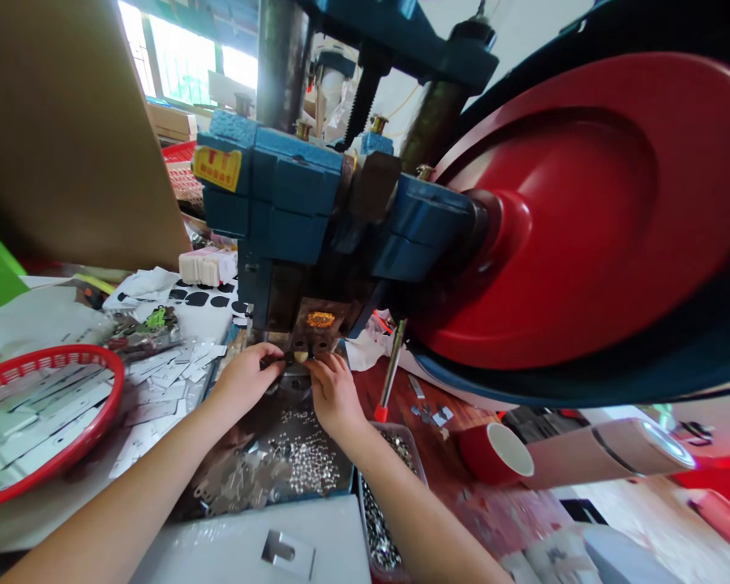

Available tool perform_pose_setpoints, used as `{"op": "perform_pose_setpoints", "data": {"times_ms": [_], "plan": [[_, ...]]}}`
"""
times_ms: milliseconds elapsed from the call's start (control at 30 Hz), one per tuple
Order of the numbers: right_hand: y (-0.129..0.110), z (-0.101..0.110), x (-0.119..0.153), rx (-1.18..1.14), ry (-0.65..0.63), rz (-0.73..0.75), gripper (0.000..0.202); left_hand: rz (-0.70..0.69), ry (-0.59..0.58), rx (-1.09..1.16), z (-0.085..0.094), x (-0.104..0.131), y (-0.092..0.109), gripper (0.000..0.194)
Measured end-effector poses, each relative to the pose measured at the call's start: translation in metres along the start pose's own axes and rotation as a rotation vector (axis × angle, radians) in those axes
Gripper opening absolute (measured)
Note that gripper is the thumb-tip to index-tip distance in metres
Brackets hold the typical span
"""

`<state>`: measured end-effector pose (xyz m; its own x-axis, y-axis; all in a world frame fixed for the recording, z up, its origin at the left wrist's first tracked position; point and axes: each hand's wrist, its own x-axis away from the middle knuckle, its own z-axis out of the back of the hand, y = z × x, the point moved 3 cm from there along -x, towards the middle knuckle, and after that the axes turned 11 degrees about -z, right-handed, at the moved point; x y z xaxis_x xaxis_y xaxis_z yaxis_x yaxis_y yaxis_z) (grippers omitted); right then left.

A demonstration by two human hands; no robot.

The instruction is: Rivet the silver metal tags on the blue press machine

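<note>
Both hands are at the tooling of a blue bench press (298,182), under its ram block (322,312). My left hand (256,371) is closed, thumb and fingers pinched together at the left side of the lower die (295,385). My right hand (334,391) has its fingers bent and pressed together at the die's right side. Whatever the fingertips hold is too small and dark to name. On the metal plate below lie small shiny metal pieces (313,466) and a heap of flat grey metal parts (243,478).
A red basket (113,405) of flat metal strips stands at left, with loose metal plates (158,393) beside it. The big red flywheel (584,243) fills the upper right. A bin (380,519) of small metal parts, a red cup (492,454) and a pale flask (608,454) stand at right.
</note>
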<state>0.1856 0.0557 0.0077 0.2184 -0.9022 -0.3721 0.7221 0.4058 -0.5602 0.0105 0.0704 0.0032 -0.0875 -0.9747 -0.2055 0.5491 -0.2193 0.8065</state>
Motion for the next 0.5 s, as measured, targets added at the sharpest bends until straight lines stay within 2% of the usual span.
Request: {"op": "perform_pose_setpoints", "data": {"times_ms": [267, 500], "plan": [[0.002, -0.001, 0.001, -0.036, 0.026, -0.008, 0.037, 0.097, 0.011, 0.229, 0.005, 0.002, -0.003, 0.032], [-0.006, -0.002, -0.005, 0.037, 0.057, -0.023, 0.019, 0.137, 0.069, 0.365, 0.015, 0.007, -0.009, 0.037]]}}
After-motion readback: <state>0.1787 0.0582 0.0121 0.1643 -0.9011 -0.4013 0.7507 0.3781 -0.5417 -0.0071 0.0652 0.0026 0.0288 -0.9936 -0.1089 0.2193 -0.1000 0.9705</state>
